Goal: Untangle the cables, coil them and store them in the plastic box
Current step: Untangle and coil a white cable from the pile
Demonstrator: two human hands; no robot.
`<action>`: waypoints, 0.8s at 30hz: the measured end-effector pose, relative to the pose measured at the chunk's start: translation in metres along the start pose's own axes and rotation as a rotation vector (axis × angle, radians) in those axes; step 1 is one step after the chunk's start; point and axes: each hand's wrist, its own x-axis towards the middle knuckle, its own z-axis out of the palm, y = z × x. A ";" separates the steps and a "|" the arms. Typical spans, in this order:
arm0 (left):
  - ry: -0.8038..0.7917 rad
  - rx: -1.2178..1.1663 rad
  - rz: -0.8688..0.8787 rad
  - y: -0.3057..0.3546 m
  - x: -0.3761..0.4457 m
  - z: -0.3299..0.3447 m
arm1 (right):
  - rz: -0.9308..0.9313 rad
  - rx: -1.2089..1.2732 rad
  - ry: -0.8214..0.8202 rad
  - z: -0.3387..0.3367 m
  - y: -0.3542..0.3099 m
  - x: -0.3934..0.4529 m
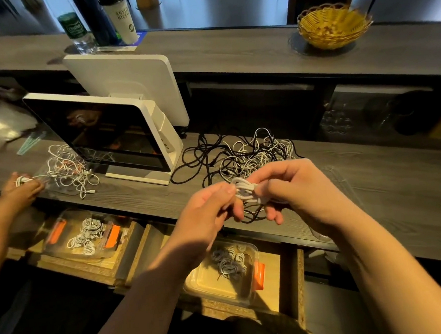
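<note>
Far left, another person's hand [20, 187] is holding a small white coil next to a messy pile of thin white cables [67, 169] on the dark wood counter [398, 180]. Below that sits an open drawer with a clear plastic box with orange latches [59, 230], with several coiled white cables inside. Next over is a white point-of-sale terminal [112, 132] with a dark screen.

In the middle, a big tangle of black and white cables [242, 155] is lying on the counter behind the hands. The left hand [207, 212] has its fingers curled, pinching one side of a small white cable coil [247, 191]; the right hand [293, 185] grips the other side, fingers wrapped around it. The coil is held just above the counter edge.

Under the hands, a second plastic box [222, 279] sits in an open drawer [292, 279], holding a few coiled cables.

Far back right there's a yellow wicker basket [333, 26].
</note>
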 end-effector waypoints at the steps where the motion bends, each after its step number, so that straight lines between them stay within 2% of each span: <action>1: 0.034 0.010 0.022 0.001 0.001 0.001 | -0.020 -0.046 0.021 0.003 -0.001 0.000; 4: 0.064 0.105 0.079 0.004 0.005 0.000 | -0.063 -0.226 0.093 0.010 0.001 -0.002; 8: 0.015 0.165 0.084 0.008 0.008 -0.003 | -0.107 -0.190 0.128 0.009 0.006 -0.004; 10: -0.025 0.037 0.046 0.007 0.009 -0.004 | -0.096 -0.085 0.074 0.005 0.007 -0.004; 14: -0.120 -0.430 -0.071 -0.004 0.010 -0.003 | -0.032 0.130 -0.101 -0.007 0.005 0.000; 18: -0.164 -0.666 -0.089 -0.009 0.013 0.002 | 0.035 0.357 -0.171 -0.009 0.013 0.009; 22: -0.195 -0.756 -0.089 -0.009 0.013 0.006 | 0.078 0.651 -0.319 -0.006 0.024 0.016; 24: -0.142 -0.646 -0.077 -0.011 0.017 0.000 | 0.096 0.590 -0.269 -0.004 0.026 0.017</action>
